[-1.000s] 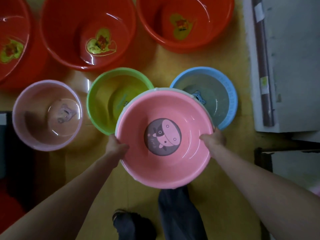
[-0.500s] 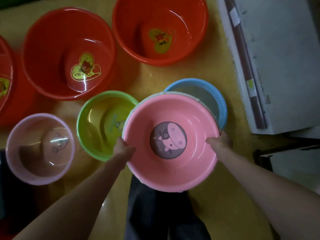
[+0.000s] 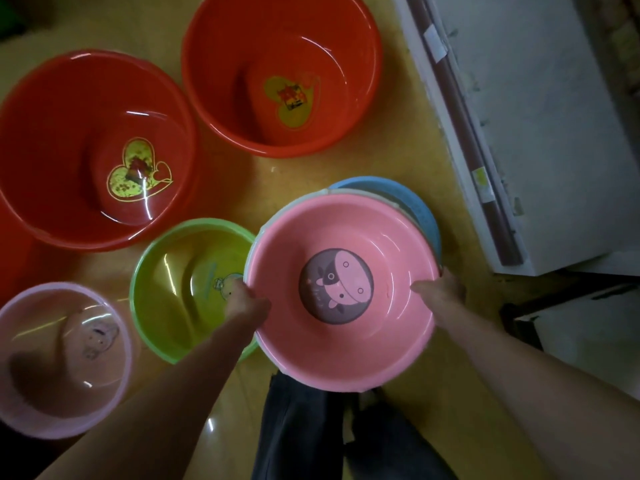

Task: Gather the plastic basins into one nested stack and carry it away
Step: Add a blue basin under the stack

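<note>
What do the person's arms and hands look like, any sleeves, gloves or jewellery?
The left forearm and right forearm are bare to the frame's edge, no sleeves showing. The left hand and right hand wear no gloves; no watch, bracelet or ring shows in this dim view.

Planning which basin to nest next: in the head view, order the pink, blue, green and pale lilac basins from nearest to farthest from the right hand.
1. pink basin: the right hand grips its right rim.
2. blue basin: just beyond the hand, partly hidden behind the pink one.
3. green basin: across the pink basin, to the left.
4. pale lilac basin: far left.
</note>
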The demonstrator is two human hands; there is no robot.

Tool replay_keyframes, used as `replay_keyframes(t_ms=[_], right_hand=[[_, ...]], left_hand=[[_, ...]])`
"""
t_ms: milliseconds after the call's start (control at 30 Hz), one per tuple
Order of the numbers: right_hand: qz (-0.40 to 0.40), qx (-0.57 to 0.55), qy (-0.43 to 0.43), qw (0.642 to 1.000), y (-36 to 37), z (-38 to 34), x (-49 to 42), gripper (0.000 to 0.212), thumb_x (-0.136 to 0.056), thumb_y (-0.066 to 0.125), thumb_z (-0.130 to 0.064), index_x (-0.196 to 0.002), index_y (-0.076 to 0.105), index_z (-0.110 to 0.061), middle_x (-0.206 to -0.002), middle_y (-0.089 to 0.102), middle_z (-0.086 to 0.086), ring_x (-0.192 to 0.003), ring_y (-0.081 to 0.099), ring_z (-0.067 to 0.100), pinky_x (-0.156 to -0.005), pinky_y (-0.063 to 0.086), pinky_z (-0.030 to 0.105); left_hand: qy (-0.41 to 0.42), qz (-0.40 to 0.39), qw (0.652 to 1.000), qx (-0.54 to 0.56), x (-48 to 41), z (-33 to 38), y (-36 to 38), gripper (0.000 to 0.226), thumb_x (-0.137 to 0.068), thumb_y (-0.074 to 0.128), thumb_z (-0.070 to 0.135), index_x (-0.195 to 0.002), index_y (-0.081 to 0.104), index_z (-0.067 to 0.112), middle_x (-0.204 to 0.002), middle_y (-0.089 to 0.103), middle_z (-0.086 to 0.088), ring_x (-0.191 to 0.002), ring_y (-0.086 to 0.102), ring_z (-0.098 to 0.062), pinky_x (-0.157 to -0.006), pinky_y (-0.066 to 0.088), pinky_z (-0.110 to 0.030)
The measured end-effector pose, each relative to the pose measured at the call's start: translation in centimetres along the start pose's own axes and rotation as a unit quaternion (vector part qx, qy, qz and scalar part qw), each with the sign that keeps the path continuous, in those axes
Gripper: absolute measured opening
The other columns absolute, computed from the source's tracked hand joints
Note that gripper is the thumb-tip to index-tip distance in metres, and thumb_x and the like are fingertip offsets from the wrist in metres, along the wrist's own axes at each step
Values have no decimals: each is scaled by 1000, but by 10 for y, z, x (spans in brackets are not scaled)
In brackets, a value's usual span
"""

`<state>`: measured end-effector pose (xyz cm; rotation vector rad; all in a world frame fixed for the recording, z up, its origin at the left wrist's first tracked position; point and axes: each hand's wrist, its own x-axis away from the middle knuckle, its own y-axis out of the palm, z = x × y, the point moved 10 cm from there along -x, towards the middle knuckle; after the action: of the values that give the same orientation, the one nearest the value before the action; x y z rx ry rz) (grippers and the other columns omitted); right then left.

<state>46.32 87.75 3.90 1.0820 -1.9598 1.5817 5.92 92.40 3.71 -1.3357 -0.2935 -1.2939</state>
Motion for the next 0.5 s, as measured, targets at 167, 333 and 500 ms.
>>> replay_keyframes(t_ms=[167, 333, 500], right_hand=[[-10, -4, -10, 1000, -2, -12, -22, 52, -76, 69, -3, -127, 60, -9, -123, 65, 17, -109, 62, 35, -81, 44, 28], [-25, 8, -21, 999, -2, -24, -49, 50, -74, 69, -1, -123, 61, -7, -121, 66, 18, -106, 64, 35, -80, 45, 29], [-12, 28, -48, 998, -15, -34, -76, 49, -72, 71, -4, -120, 62, -8, -118, 67, 17, -100, 64, 33, -87, 52, 37]], left_hand=[[-1, 12, 1000, -10, -15, 11, 17, 35, -78, 65, 0, -103, 41, 6, -84, 47, -7, -90, 53, -34, -70, 47, -41], [-29, 25, 999, 4, -23, 15, 34, 42, -75, 65, -2, -112, 48, -5, -103, 56, -26, -101, 60, -45, -74, 51, -46], [-35, 44, 998, 10, -23, 25, 58, 45, -78, 64, 5, -119, 48, -3, -106, 58, -24, -96, 60, -38, -78, 53, -45]])
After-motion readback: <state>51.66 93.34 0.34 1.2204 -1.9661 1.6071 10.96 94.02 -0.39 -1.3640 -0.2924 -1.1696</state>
